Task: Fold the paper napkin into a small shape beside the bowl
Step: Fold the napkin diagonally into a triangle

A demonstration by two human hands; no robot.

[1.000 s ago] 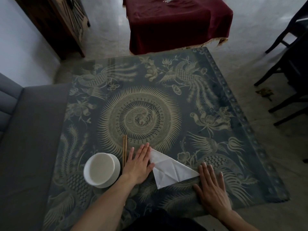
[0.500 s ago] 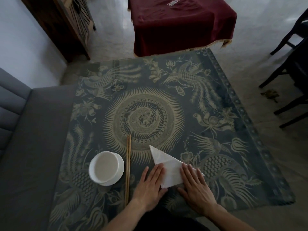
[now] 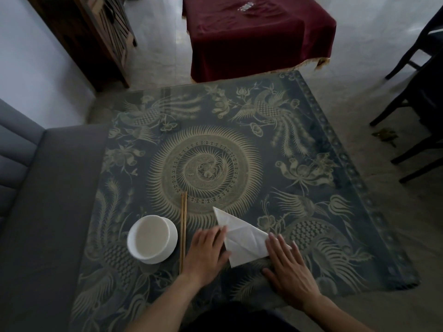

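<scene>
Napkin (image 3: 242, 238) folded; bowl (image 3: 152, 238) seemingly holds pale liquid.

A home sitting or dining room, probably, though the light is dim.
A grey sofa (image 3: 36, 188) flanks a low table (image 3: 311, 188) with a phoenix-patterned top; a maroon-draped table (image 3: 259, 37), dark wooden cabinet (image 3: 96, 37) and dark chairs (image 3: 419, 92) stand on a pale floor.

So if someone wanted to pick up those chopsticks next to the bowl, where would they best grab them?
Probably at the far end of the chopsticks, coming from above. They lie flat and parallel, close beside the bowl on one side, and the left hand crowds their near end. The far tips jut past the bowl with bare table around them, so a pinch across both sticks has room there.
</scene>
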